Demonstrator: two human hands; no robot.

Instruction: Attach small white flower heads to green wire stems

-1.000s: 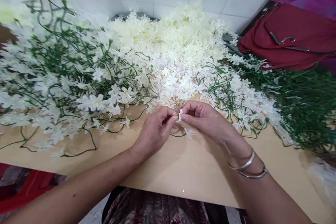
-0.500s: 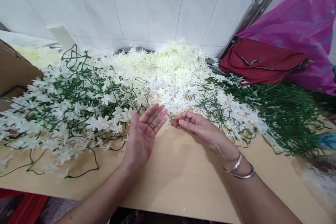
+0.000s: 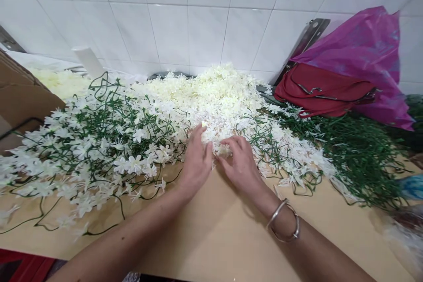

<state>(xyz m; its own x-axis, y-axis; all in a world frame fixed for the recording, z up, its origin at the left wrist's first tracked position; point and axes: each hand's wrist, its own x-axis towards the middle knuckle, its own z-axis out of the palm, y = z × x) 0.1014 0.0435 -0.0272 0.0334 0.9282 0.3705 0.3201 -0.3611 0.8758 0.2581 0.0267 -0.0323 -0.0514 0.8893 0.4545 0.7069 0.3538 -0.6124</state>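
Observation:
At the front edge of a pile of loose white artificial petals (image 3: 218, 123), my two hands come close together. My left hand (image 3: 196, 161) has its palm turned down, fingers reaching into the petals and thumb apart from them. Close on its right is my right hand (image 3: 243, 163), its fingers bent toward the petals with a gap to the thumb. I see nothing held in either hand; the fingertips are partly lost among the white pieces. Left of my hands lies a heap of white artificial flowers on green stems (image 3: 128, 141).
Green plastic stems (image 3: 360, 154) are heaped at the right, below a red bag (image 3: 324, 90) and a purple plastic bag (image 3: 366, 61). A cardboard box (image 3: 26, 92) stands at the left edge. White wall tiles (image 3: 208, 26) rise behind the wooden table (image 3: 211, 238).
Both hands have moved forward into the petals. My left hand has turned from palm up to palm down, and my right hand's pinched fingers have spread from the thumb. The view has tilted up slightly.

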